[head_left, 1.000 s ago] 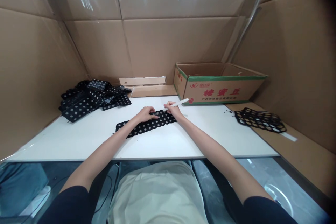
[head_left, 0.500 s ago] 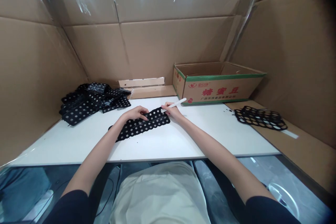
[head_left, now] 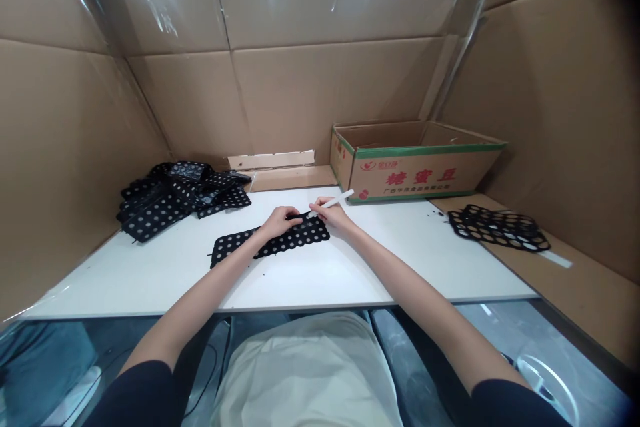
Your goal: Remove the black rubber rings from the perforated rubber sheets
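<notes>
Seeing a cloth heap (head_left: 173,200) on the left of the tabletop (head_left: 325,283), a cloth strip (head_left: 285,242) mid-tabletop, a carton (head_left: 425,181) behind and right, netting (head_left: 493,235) mostly on cardboard (head_left: 595,300) farther right.

Passable low over the bench (head_left: 425,260) between the forearms, from the front edge up to the dotted black strip (head_left: 295,235). Open, too, from the right forearm (head_left: 405,280) across to the black mesh pieces (head_left: 497,230). Blocked at back left by the heaped dotted fabric (head_left: 160,203), at back right by the carton (head_left: 420,173), enterable only from above; beyond, cardboard walls (head_left: 340,87).
</notes>
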`<state>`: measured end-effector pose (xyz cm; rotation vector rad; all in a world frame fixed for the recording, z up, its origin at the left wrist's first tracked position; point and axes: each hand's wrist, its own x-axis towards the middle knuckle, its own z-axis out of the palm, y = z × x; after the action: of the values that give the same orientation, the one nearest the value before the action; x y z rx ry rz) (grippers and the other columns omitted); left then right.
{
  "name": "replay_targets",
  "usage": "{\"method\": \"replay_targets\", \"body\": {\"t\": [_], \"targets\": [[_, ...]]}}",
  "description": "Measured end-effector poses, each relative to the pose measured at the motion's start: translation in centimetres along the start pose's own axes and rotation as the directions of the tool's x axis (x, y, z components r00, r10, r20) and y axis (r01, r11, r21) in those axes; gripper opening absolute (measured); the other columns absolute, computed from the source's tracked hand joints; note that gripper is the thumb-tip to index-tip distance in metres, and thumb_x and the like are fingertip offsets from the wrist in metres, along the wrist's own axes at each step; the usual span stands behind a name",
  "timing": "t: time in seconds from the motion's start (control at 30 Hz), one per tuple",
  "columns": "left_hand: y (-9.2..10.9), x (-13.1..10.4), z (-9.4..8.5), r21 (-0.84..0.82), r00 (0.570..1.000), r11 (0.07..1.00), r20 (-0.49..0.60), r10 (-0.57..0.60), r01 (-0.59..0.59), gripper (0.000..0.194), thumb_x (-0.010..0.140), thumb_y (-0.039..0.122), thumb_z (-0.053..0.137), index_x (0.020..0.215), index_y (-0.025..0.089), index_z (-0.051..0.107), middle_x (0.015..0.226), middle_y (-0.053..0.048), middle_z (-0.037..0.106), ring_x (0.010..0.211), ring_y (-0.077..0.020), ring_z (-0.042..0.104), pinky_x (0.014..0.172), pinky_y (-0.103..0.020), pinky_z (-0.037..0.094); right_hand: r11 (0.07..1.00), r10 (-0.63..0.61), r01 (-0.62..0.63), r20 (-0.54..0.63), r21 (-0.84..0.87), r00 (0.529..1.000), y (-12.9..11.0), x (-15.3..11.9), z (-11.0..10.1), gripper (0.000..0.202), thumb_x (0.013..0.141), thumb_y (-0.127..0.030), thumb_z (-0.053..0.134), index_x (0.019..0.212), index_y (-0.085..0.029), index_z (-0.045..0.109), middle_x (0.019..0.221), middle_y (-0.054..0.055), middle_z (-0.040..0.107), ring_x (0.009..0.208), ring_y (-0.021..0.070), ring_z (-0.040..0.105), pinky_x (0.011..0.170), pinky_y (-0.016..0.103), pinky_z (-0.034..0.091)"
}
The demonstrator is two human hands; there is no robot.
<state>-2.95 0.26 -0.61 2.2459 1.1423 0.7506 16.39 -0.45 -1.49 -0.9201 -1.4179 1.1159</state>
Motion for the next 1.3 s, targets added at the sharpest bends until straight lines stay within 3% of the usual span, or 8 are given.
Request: {"method": "replay_targets", "body": {"t": [0.13,0.4,0.6,0.9,1.1,1.3], "targets": [[-0.7,0.5,1.6,-0.056,0.988,0.995,-0.125,-0.086,0.08,0.014,0.074,0.028,0.06,0.078,0.015,0.064,0.08,-0.004,0.068,0.076,-0.0168,0.061,0.075,-0.029,0.045,0.999,0.01,-0.006,0.082,-0.047,0.997,0.2,0.1,-0.1,0.028,0.064,-0.04,0.068,0.061,-0.016,0.053,0.044,-0.005,0.045,0.041,0.0072,0.037,0.043,0.021,0.024],[-1.1,0.3,1.6,-0.186,0.984,0.979,-0.144,-0.108,0.08,0.017,0.067,0.029,0.067,0.074,0.013,0.064,0.073,-0.004,0.067,0.069,-0.0151,0.06,0.071,-0.028,0.046,0.991,0.012,0.008,0.151,-0.134,0.989,0.6,0.4,-0.4,0.027,0.061,-0.038,0.07,0.066,-0.014,0.059,0.049,-0.002,0.052,0.044,0.0083,0.045,0.046,0.022,0.035],[-1.0,0.1,1.9,-0.176,0.979,0.982,-0.173,-0.103,0.072,0.016,0.066,0.027,0.067,0.075,0.014,0.065,0.074,-0.004,0.068,0.069,-0.0149,0.06,0.07,-0.028,0.046,0.994,-0.015,0.026,0.107,-0.105,0.994,0.4,0.3,-0.4,0.026,0.062,-0.038,0.071,0.066,-0.014,0.06,0.051,-0.002,0.053,0.047,0.0084,0.047,0.046,0.021,0.036],[-1.8,0.4,2.0,-0.219,0.977,0.971,-0.166,-0.131,0.093,0.017,0.065,0.029,0.068,0.073,0.014,0.063,0.073,-0.004,0.067,0.07,-0.0152,0.059,0.072,-0.029,0.046,0.985,-0.045,0.07,0.153,-0.16,0.987,0.9,0.4,-0.6,0.028,0.063,-0.04,0.07,0.07,-0.014,0.065,0.058,0.001,0.058,0.052,0.0109,0.051,0.05,0.023,0.039],[-2.2,0.5,2.4,-0.204,0.987,0.978,-0.138,-0.081,0.052,0.014,0.069,0.027,0.063,0.073,0.014,0.061,0.072,-0.002,0.065,0.07,-0.015,0.058,0.071,-0.028,0.045,0.87,-0.159,0.256,0.253,-0.421,0.954,-0.3,0.0,-0.5,0.022,0.071,-0.035,0.062,0.066,-0.014,0.064,0.064,0.002,0.062,0.063,0.0131,0.054,0.059,0.024,0.037],[-2.2,0.6,2.6,-0.172,0.988,0.985,-0.146,-0.049,0.023,0.012,0.07,0.026,0.061,0.072,0.015,0.06,0.072,-0.001,0.063,0.07,-0.0152,0.057,0.072,-0.029,0.044,0.801,-0.183,0.323,0.306,-0.505,0.934,-0.5,0.0,0.0,0.022,0.076,-0.033,0.054,0.063,-0.015,0.056,0.061,0.0,0.056,0.061,0.0118,0.048,0.059,0.024,0.032]]}}
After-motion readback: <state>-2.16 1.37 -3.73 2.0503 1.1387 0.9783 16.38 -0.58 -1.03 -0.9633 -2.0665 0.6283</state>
